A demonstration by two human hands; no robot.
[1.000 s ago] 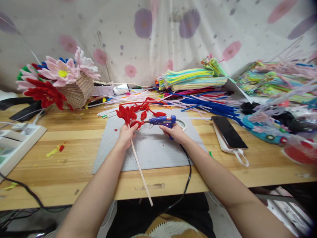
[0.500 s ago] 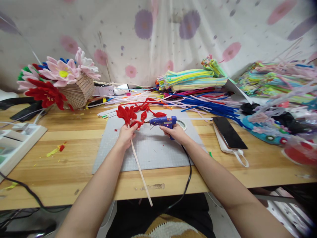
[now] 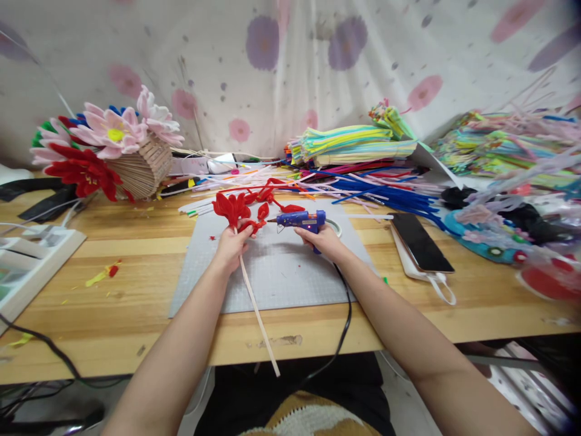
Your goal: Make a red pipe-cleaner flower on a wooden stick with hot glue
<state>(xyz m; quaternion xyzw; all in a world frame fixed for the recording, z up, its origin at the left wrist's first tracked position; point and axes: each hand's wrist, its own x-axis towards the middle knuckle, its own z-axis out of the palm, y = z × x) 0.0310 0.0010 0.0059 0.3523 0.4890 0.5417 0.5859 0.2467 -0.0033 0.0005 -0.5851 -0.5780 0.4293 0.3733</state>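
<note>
Nearest us, a pale stem (image 3: 256,303) slants from above the grey mat (image 3: 281,284) past its near edge, its lower end sticking out beyond the wooden table (image 3: 127,297). A black cord (image 3: 349,309) curves over the mat's right part and its near edge. Above the mat's left half, our left hand (image 3: 233,245) has its fingers closed round the stem just below a red flower (image 3: 230,209), with thumb and forefinger pinching a small red fuzzy piece (image 3: 258,228). Above the mat's right half, our right hand (image 3: 325,242) is wrapped round the handle of a blue glue gun (image 3: 293,220); we cannot tell how far the trigger is pressed. The nozzle points at the red piece from just beside it. To the right of the mat we see a phone (image 3: 420,242). Beyond the mat's right part lie blue pipe cleaners (image 3: 394,200), with a yellow bundle (image 3: 349,142) behind them. Beyond the mat, well to its left, pink blooms (image 3: 111,130) stand by a slatted basket (image 3: 140,172). Farthest from the mat hangs a flower-patterned curtain (image 3: 218,48).
</note>
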